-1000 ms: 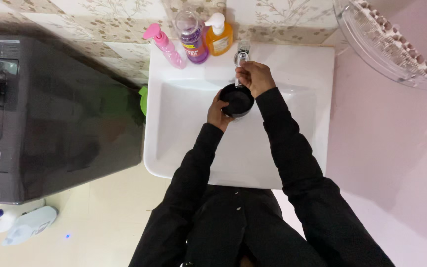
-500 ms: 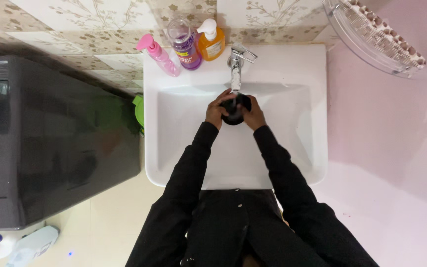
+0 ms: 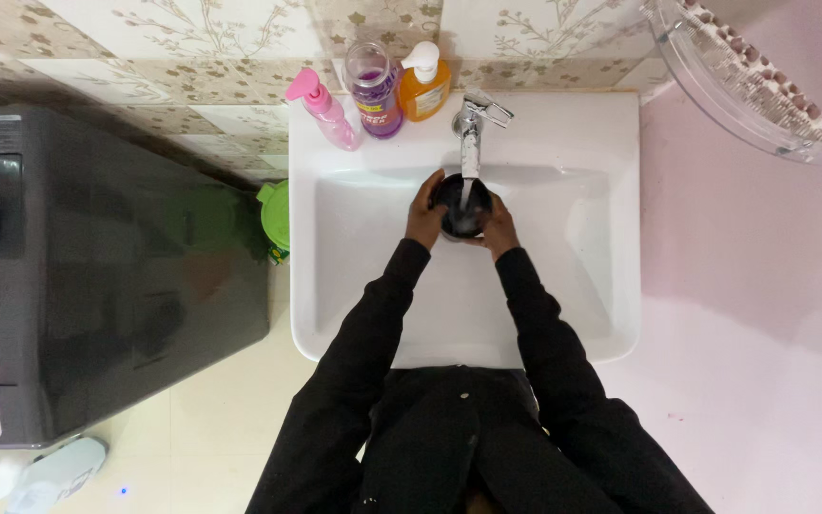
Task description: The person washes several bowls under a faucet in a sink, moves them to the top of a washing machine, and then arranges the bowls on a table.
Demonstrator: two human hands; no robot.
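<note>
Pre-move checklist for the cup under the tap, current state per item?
1. Hold on cup: left hand and right hand both grip the black cup - ok.
2. Cup under spout: the stream from the faucet falls into its mouth - ok.
3. Cup over basin: it sits inside the white sink, not past the rim - ok.
4. Fill level: inside is dark and reflective - cannot tell.
5. Bottles on the ledge: pink pump bottle, purple bottle and orange pump bottle stand upright, apart from the hands - ok.
6. Sleeves dry: black cuffs are close to the water - cannot tell.
</note>
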